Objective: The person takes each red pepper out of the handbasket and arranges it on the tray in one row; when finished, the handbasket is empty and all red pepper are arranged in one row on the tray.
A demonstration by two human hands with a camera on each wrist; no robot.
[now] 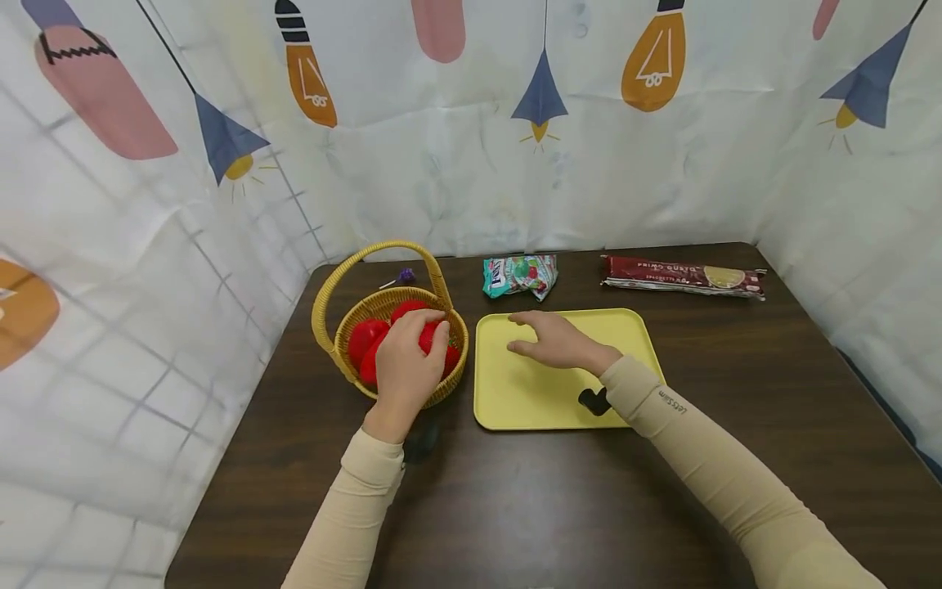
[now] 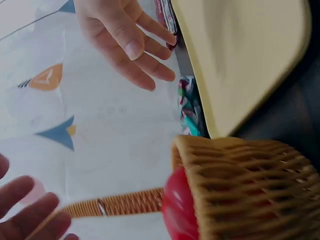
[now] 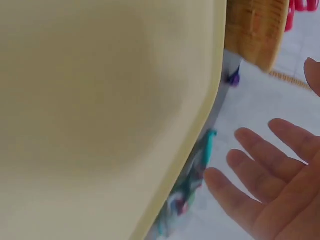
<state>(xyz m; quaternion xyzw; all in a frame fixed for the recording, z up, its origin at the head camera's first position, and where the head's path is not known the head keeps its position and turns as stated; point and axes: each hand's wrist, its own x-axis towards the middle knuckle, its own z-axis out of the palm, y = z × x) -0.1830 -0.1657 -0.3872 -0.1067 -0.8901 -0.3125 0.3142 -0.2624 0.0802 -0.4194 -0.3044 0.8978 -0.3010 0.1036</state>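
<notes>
Fingers relaxed, left grip (image 1: 410, 360) hovers over red produce (image 1: 365, 339) in a wicker basket (image 1: 446, 390), right grip (image 1: 555, 340) over a yellow tray (image 1: 518, 401).

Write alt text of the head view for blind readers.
A person's open left grip hovers over a round yellow wicker basket of glossy red items, the right grip over a rectangular yellow tray. Beyond lie a teal plastic packet and long maroon spaghetti packet.
</notes>
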